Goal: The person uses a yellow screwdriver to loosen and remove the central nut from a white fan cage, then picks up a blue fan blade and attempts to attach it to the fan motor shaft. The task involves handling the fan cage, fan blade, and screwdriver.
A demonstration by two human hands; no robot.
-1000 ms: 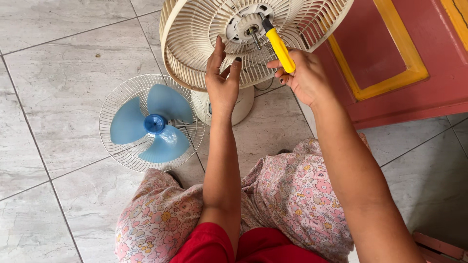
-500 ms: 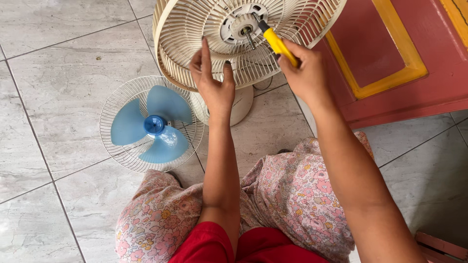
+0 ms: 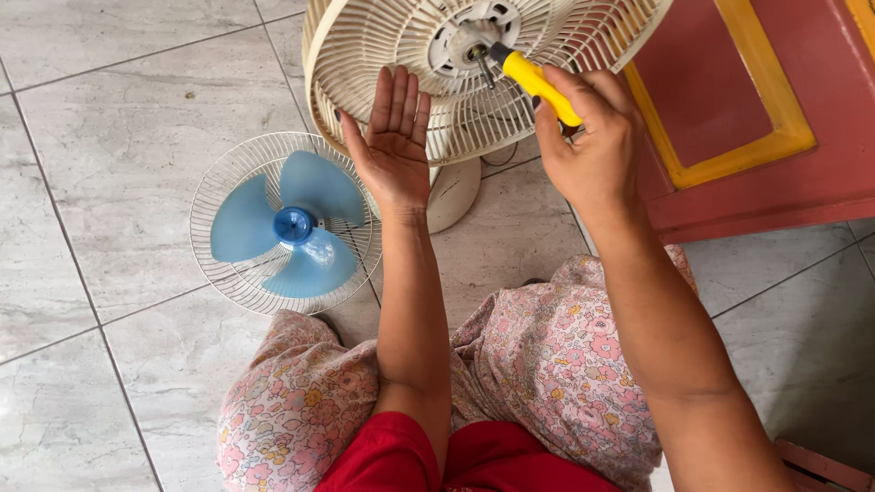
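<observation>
Floor (image 3: 109,137): large pale grey tiles w/ marbled veining, thin dark grout lines, slight sheen.

Far left on floor: loose guard (image 3: 223,273), round, thin white wire ribs, lying flat. In it sits the blade (image 3: 290,228), 3 rounded lobes, smooth light-blue plastic, darker blue hub at centre. Guard's right rim lies just beside the fan's base.

Left hand (image 3: 394,146) next: palm up toward camera, fingers straight and close together, thumb out to the side, holding nothing. It is flat against the lower left part of the rear guard (image 3: 365,46).

Rear guard: cream plastic, round, fine radial ribs w/ a thick outer rim, tilted toward the person, at top centre of view. Its centre shows a white motor face (image 3: 447,41) w/ holes and a short metal shaft. Below it, a round cream base (image 3: 456,187) on the floor, partly hidden by the left wrist.

Right hand (image 3: 592,146): fingers curled tight round a screwdriver (image 3: 533,80), yellow smooth handle, black collar, metal tip at the motor face near the shaft. Whether the tip sits in a screw can't be told.

Right edge: red door (image 3: 729,109) w/ yellow raised trim, matte paint.

Bottom: lap in floral pink trousers (image 3: 547,364), soft cloth; red top (image 3: 428,456) below.
</observation>
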